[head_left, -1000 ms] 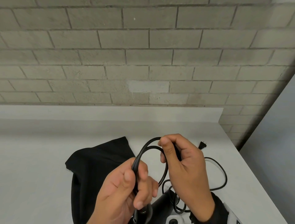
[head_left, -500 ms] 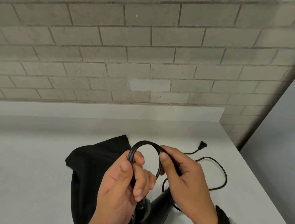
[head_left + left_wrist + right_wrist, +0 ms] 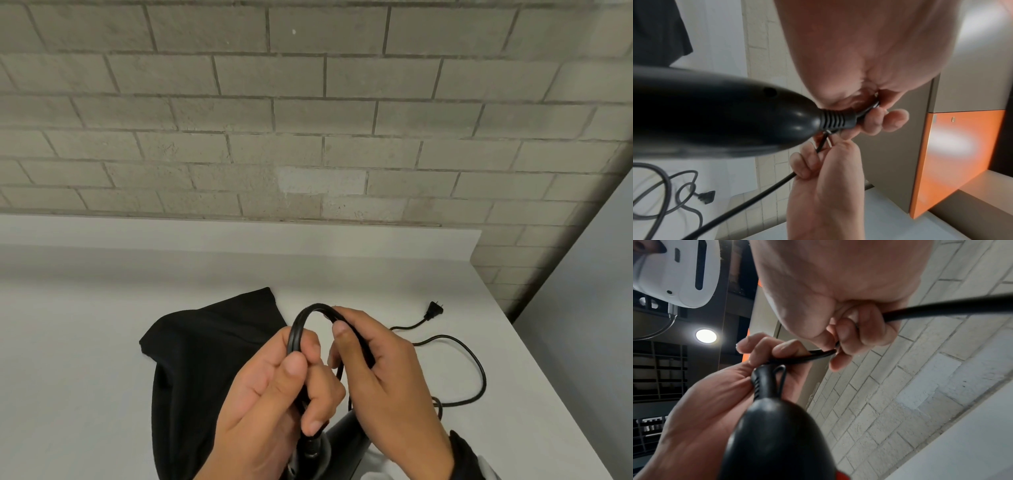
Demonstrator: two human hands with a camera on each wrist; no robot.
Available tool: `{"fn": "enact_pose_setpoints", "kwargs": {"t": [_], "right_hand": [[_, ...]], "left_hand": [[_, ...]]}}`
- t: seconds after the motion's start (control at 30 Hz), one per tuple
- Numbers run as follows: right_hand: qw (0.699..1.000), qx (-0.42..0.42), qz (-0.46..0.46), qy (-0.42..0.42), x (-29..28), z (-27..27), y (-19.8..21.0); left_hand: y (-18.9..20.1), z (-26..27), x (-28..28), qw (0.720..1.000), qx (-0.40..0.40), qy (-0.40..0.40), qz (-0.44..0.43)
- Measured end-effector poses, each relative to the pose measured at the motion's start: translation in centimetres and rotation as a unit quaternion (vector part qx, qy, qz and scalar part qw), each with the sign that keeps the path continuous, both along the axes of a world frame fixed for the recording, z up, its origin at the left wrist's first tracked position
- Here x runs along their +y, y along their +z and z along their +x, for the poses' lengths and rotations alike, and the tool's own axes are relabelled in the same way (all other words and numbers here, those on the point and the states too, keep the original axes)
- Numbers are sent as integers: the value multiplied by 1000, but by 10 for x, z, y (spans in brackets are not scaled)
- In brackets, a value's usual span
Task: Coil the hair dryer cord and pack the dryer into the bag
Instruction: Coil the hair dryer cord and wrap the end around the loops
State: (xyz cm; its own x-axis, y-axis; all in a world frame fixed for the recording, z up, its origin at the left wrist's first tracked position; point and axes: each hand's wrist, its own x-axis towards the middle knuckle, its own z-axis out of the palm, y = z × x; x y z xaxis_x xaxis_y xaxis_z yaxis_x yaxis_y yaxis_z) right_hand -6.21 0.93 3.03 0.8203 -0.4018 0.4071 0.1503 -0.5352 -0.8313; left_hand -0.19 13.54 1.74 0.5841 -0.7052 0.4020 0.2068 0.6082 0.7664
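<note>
A person stands at a white counter (image 3: 85, 342) set against a grey block wall (image 3: 308, 120). Both hands are raised just above the counter, close together, working a black cord (image 3: 310, 310). The left hand (image 3: 274, 404) has its thumb and fingers curled round a doubled stretch of cord, right beside the ribbed collar where the cord leaves the dryer (image 3: 342, 442). The right hand (image 3: 383, 383) is also closed on the cord, pinching the other side of a small arch of cord that rises between the two hands. The black dryer hangs below the hands, handle end up, mostly hidden by them; whether it touches the counter cannot be told.

A black cloth bag (image 3: 205, 359) lies flat on the counter, just left of the hands and partly under the left one. To the right of the hands, the rest of the cord trails loose over the counter in a wide curve. Its plug (image 3: 433, 311) lies beyond that curve, nearer the wall, well apart from the bag.
</note>
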Motion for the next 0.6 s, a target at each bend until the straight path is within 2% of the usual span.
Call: {"fn": "enact_pose_setpoints", "kwargs": {"t": [0.17,0.27,0.4,0.53,0.6], "right_hand": [[994,-5,91,62,-6,-8,-10],[984,51,143,92,-13,-16,-29],[978,152,119,75,-23,-35,-64],[974,206,84,43,-35,-54,-87],[978,205,40,3,-40,-65,-93]], "left_hand": [[3,1,-1,999,21,27,-6],[4,5,0,997,41,61,-10],[3,15,3,993,64,98,-29],[1,20,5,989,78,127,-24],[1,20,3,987,75,141,-21]]}}
